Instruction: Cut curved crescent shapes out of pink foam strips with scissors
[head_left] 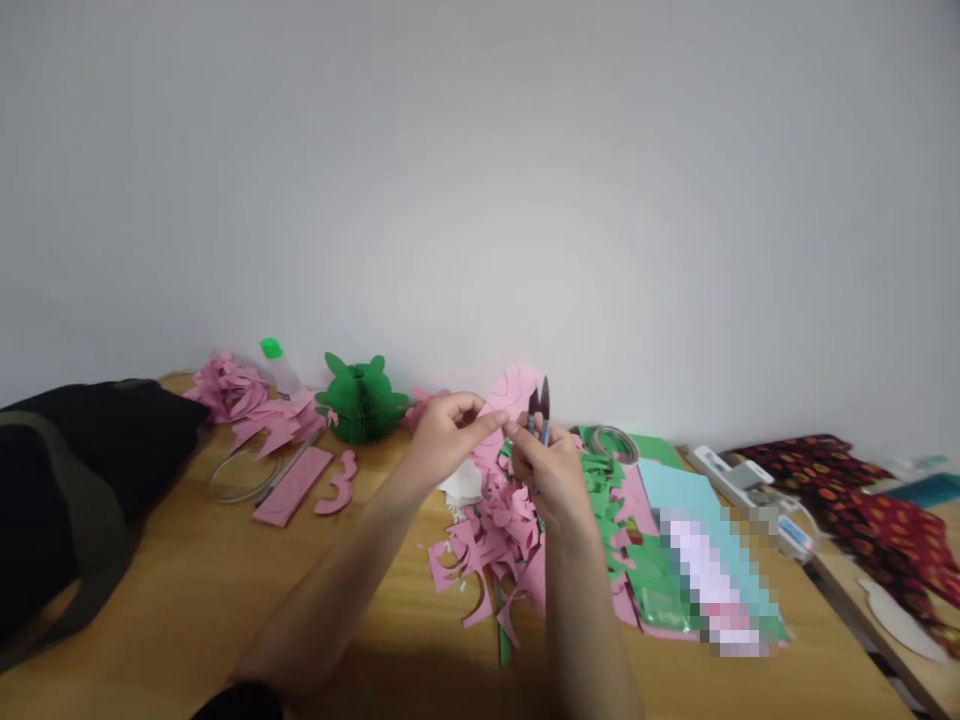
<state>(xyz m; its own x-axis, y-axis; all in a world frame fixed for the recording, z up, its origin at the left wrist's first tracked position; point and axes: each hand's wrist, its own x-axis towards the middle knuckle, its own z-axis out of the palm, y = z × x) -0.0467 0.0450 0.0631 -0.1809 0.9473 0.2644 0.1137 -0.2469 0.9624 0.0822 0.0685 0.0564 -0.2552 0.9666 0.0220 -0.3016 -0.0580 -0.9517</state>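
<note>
A piece of pink paper (pixel 517 385) with curved lines on it is held up above the middle of the table. My left hand (pixel 450 440) pinches its lower left edge between thumb and fingers. At its lower right edge, the thumb and fingertip of my right hand (pixel 551 465) also meet the sheet. Scissors (pixel 545 400) are tucked in that same right hand, their dark blades pointing up and slightly parted; the handles are mostly hidden by the fingers. Below both hands lies a heap of pink paper scraps (pixel 502 520).
Left of my hands stand a green paper honeycomb figure (pixel 362 402) and a green-capped glue bottle (pixel 279 365). Pink strips (pixel 294 485) lie nearby, with a black bag (pixel 67 480) at far left. Green sheets (pixel 656 580), a tape roll (pixel 615 445) and a power strip (pixel 724 475) lie right.
</note>
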